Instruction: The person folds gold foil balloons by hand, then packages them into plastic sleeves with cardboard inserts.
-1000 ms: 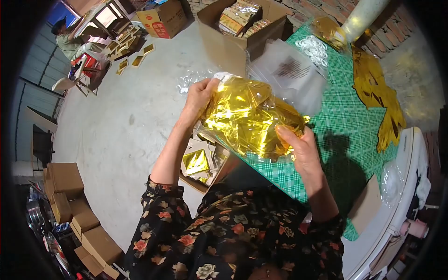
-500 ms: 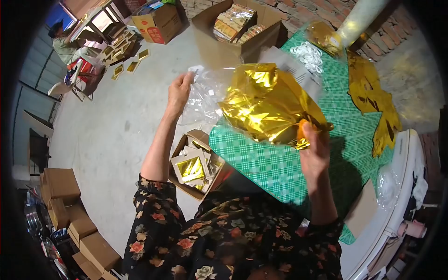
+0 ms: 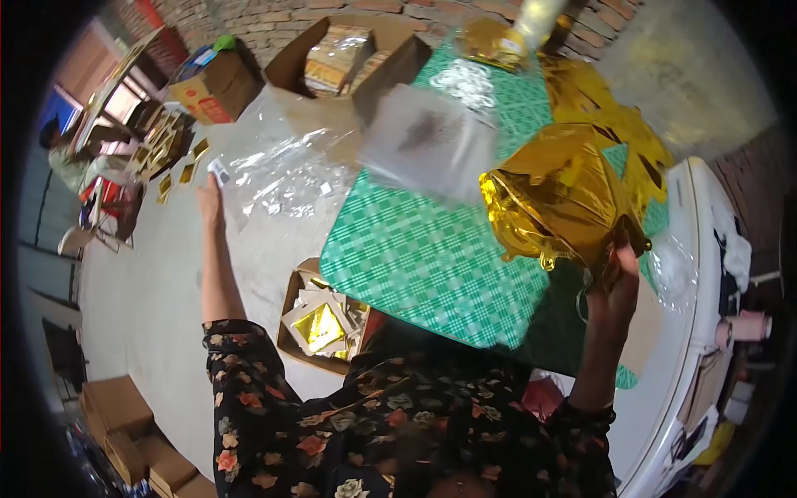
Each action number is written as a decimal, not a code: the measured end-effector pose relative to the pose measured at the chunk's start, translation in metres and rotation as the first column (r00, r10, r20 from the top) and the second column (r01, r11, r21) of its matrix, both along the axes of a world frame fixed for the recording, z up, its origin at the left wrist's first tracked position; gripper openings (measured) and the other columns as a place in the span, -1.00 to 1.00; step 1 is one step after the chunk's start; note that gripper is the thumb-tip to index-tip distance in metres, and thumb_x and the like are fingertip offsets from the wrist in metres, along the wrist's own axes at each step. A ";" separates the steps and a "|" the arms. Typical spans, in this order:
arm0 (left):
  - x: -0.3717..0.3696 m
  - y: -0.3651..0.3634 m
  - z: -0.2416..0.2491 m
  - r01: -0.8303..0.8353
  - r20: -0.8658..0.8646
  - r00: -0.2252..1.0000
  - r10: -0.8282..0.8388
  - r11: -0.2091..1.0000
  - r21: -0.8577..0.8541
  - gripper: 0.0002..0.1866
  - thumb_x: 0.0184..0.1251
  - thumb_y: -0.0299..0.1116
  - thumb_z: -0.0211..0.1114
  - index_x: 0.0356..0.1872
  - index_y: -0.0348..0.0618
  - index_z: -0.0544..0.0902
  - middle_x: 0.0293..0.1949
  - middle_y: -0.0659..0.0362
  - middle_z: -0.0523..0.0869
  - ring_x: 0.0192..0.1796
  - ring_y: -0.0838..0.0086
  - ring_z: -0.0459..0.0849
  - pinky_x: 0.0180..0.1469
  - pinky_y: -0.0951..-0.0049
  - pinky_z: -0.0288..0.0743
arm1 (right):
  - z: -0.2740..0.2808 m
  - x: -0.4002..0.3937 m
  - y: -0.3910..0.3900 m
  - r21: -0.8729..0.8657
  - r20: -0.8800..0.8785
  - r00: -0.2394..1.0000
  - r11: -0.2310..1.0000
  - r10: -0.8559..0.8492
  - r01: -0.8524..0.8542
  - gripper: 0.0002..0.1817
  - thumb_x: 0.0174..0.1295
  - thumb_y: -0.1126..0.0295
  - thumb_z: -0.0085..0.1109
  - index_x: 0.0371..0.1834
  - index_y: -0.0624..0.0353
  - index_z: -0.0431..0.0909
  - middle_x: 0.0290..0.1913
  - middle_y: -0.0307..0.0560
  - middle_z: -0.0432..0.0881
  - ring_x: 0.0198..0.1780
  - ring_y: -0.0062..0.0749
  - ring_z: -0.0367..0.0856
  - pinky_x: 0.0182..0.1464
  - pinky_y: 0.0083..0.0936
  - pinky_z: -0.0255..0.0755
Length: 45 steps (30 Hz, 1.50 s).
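Observation:
My left hand (image 3: pixel 212 197), at the end of a stretched-out arm, is closed on the corner of a clear plastic bag (image 3: pixel 290 178). The bag hangs spread out to the right, over the floor, with a small white patch at the gripped corner. To the right, above the table, my right hand (image 3: pixel 618 270) grips a crumpled shiny gold foil piece (image 3: pixel 564 187) by its lower right edge. The foil has a wavy rim, and a thin loop hangs below it near my fingers. Foil and bag are well apart.
A green checked table (image 3: pixel 415 249) bears clear plastic sheets (image 3: pixel 427 141), white loops (image 3: pixel 465 85) and more gold foil (image 3: pixel 656 137). By its near left corner stands a box of gold-centred squares (image 3: pixel 320 328). A carton (image 3: pixel 390 37) stands behind. A person (image 3: pixel 70 162) sits far left.
My hands have moved apart: the left swung left and down with the clear bag, the right moved right with the gold foil. Foil and bag, together before, are now separate. The view has shifted.

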<state>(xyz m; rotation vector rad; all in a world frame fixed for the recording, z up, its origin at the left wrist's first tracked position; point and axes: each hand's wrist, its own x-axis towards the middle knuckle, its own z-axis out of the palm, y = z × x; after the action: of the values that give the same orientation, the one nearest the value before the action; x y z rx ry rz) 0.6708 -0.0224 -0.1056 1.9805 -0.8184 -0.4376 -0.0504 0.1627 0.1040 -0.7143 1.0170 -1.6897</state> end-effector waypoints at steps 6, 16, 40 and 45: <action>-0.139 -0.002 0.090 0.262 0.515 0.855 -0.058 0.905 -0.334 -0.19 0.35 -0.07 0.48 0.47 -0.35 0.40 0.44 -0.12 0.48 0.45 0.12 0.46 0.44 0.21 0.34 | -0.024 -0.042 0.014 0.014 0.233 0.970 0.997 0.065 -0.070 -0.57 0.46 0.29 0.20 0.33 0.17 0.54 0.06 -0.26 0.72 -0.10 -0.49 0.70 -0.25 -0.49 0.57; -0.476 0.086 0.158 0.995 0.267 0.000 -0.964 -0.027 -0.098 -0.27 0.41 -0.18 0.44 0.52 -0.13 0.36 0.50 -0.06 0.42 0.48 0.09 0.46 0.44 0.15 0.42 | -0.079 -0.062 0.066 0.355 0.086 0.968 0.915 -0.237 0.193 -0.81 0.43 0.30 0.25 -0.04 0.17 0.66 -0.28 -0.29 0.70 -0.41 -0.63 0.65 -0.41 -0.72 0.49; -0.561 0.105 0.131 0.902 0.637 -0.427 -0.642 -0.245 0.356 -0.20 0.04 -0.02 0.55 0.37 -0.01 0.55 0.07 0.19 0.63 0.19 0.30 0.57 0.37 -0.09 0.22 | -0.059 -0.082 0.101 0.539 -0.487 0.818 0.843 0.305 0.006 -0.50 0.53 -0.06 0.07 -0.12 0.21 0.71 -0.42 -0.21 0.70 -0.60 -0.42 0.49 -0.46 -0.40 0.34; -0.568 0.102 0.125 0.914 0.682 -0.405 -0.609 -0.243 0.326 -0.29 0.09 -0.01 0.51 0.30 -0.04 0.61 0.01 0.19 0.63 0.14 0.30 0.58 0.39 -0.12 0.19 | -0.033 -0.078 0.102 0.369 -0.929 0.114 0.876 0.351 0.310 -0.38 0.45 -0.11 0.12 -0.46 0.29 0.72 -0.54 0.26 0.63 -0.39 0.17 0.71 -0.27 -0.06 0.50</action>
<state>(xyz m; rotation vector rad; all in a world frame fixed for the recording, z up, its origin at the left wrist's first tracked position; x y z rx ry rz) 0.1024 0.0799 0.0198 0.3348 -2.8130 -0.2296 -0.1282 0.2646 0.0713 -1.5895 2.2827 -0.5260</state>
